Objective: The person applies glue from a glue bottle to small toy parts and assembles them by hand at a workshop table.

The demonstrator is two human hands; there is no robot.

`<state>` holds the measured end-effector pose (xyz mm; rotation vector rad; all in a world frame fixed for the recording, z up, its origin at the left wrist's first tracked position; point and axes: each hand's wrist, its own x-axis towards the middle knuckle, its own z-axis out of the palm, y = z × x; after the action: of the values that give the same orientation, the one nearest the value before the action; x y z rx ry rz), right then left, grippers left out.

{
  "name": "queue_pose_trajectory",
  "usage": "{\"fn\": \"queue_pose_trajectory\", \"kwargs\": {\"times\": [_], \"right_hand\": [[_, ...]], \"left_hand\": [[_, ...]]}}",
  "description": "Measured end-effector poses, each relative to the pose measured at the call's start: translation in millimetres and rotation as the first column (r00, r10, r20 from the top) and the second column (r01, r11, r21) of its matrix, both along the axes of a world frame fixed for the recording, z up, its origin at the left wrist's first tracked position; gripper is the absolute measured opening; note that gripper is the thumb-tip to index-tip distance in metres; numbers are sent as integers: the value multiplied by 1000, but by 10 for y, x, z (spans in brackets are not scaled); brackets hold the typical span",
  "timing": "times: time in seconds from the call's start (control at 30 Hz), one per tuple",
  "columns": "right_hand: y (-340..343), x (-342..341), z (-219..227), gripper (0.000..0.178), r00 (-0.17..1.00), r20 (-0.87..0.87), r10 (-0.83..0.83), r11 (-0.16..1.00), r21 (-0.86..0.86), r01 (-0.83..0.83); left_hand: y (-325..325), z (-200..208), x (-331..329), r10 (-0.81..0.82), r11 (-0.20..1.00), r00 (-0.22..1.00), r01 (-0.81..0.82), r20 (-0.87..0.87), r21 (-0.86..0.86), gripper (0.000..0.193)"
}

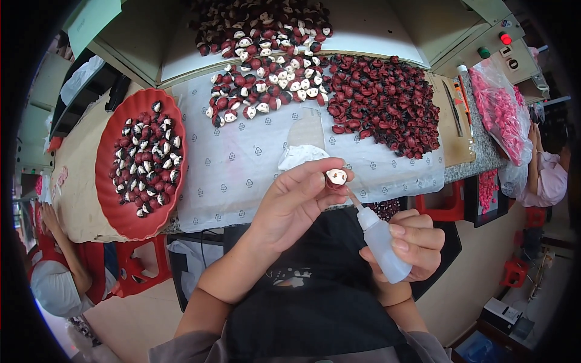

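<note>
My left hand [290, 202] pinches a small doll head [336, 177] with a white face and a dark red back between thumb and fingers. In my right hand [419, 242] is a translucent squeeze bottle [385, 247], tilted with its thin nozzle pointing up to the left. The nozzle's tip is close by the head's lower edge; whether they touch I cannot tell. Beyond my left hand lies a crumpled white cloth or wrap [301, 156]. Further back are a pile of white-faced heads [266, 81] and a pile of dark red, petal-like pieces [384, 103].
A red scalloped tray [104, 193] of more heads stands at left. White printed paper [218, 175] covers the table before an open metal cabinet [411, 27]. Tweezers [452, 109] and a bag of pink pieces [496, 115] lie at right. Other people sit at both sides.
</note>
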<state>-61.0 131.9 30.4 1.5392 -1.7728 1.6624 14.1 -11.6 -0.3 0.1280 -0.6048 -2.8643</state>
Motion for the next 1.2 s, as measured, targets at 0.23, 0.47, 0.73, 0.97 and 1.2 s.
{"fn": "queue_pose_trajectory", "kwargs": {"times": [0.23,0.47,0.73,0.97,1.2], "right_hand": [[12,-93,-27,38,999,23,31,999,-42,-30],[-38,-579,-267,32,935,249,-252,926,343,158],[-398,-824,-397,32,958,-192,-213,850,446,279],[-471,-439,-180,34,973,230,11,932,349,-93],[-632,-43,-228,22,836,522,169,944,157,-290]], "left_hand": [[-76,-11,-8,55,998,998,-55,22,10,32],[-447,-53,83,316,946,949,-316,12,75,35],[-486,-93,87,324,944,945,-326,49,51,36],[-374,19,-116,258,966,965,-258,51,-8,37],[-206,30,-378,302,953,947,-302,111,-25,32]]}}
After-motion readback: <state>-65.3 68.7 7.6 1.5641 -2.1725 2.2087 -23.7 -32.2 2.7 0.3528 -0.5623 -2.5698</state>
